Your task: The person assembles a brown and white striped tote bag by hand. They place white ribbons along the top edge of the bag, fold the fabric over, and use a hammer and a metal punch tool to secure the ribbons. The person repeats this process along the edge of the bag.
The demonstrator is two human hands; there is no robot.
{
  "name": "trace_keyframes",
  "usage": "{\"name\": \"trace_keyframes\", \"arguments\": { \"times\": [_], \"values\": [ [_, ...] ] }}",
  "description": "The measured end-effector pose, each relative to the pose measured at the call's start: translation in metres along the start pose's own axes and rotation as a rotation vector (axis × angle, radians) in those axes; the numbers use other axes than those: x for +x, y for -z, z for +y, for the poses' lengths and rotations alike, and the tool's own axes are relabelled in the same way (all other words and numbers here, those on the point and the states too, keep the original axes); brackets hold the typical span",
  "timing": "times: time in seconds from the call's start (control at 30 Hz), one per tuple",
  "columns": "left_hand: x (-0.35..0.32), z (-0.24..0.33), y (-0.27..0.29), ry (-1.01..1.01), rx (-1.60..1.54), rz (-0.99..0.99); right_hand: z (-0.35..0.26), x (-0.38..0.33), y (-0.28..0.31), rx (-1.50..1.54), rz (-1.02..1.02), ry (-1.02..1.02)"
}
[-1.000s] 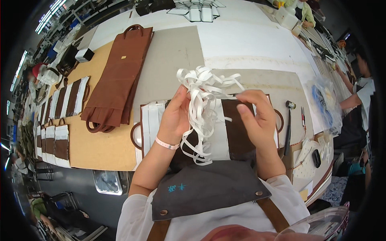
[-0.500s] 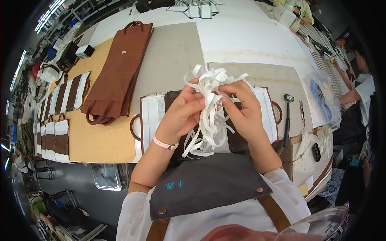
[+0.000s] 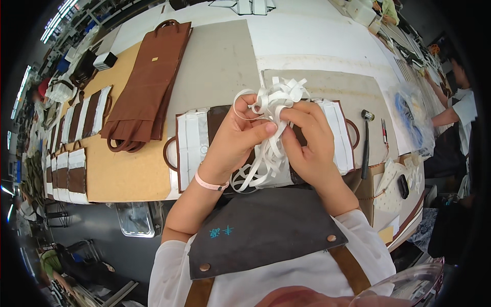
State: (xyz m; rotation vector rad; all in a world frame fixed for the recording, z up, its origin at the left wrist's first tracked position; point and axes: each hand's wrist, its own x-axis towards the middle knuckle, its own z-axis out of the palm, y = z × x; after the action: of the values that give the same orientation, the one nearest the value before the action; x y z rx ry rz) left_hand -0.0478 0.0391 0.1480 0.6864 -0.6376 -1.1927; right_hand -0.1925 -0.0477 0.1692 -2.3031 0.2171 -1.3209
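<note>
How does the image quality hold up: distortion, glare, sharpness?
Head view: fisheye bends the edges of the table, and the corners fall black; head view: strip lights at upper left look burnt out; head view: loops of the white tape can be told apart.

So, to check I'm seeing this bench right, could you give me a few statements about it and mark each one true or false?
1. The left hand and the right hand both hold the white strips. True.
2. The hammer lies to the left of both hands. False: the hammer lies to their right.
3. The brown bags lie to the left of both hands. True.
4. The pink band is on the right wrist. False: the pink band is on the left wrist.
5. The red tool lies to the right of the hammer. True.
</note>
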Motion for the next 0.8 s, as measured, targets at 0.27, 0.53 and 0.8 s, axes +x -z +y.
{"name": "trace_keyframes", "arguments": {
  "times": [0.27,0.53,0.8],
  "values": [
    [0.003,0.004,0.003,-0.111,-0.114,0.182,0.006,-0.004,0.002,0.0,-0.013,-0.059],
    [0.004,-0.002,-0.001,-0.077,-0.104,0.182,0.018,-0.012,0.004,0.109,-0.055,-0.225],
    [0.003,-0.001,0.0,-0.138,-0.149,0.175,0.004,-0.002,0.004,0.216,-0.179,-0.123]
  ]
}}
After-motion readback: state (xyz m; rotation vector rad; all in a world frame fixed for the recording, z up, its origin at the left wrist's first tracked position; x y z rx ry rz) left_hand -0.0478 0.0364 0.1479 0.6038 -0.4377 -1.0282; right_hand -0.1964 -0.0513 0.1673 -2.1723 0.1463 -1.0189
